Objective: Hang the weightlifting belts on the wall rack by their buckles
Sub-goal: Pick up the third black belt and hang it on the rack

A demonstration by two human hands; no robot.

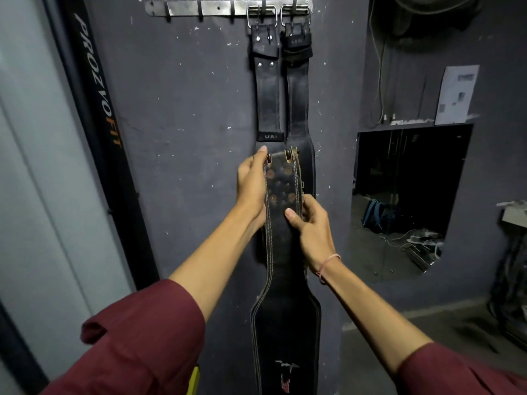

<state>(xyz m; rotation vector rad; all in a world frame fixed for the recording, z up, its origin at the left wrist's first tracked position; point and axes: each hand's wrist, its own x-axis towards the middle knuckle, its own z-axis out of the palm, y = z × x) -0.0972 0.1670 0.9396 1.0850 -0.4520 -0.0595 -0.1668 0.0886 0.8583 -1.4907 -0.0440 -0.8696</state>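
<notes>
Both arms reach fwd & up toward centre frame, forearms bare, maroon sleeves (148, 334) pushed back near the elbows. L hand (252, 183), the higher & farther one, grips the left edge of a belt (281, 181) near its top end, thumb pointing up along the edge, fingers hidden behind. R hand (310, 223), lower & nearer, holds the right edge, thumb flat on the front, fingers curled round. A thin pink band (328, 265) circles the R wrist.

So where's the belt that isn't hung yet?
Head view, centre: left hand and right hand grip the unhung belt in front of the two hung belts, below the wall rack.
</notes>
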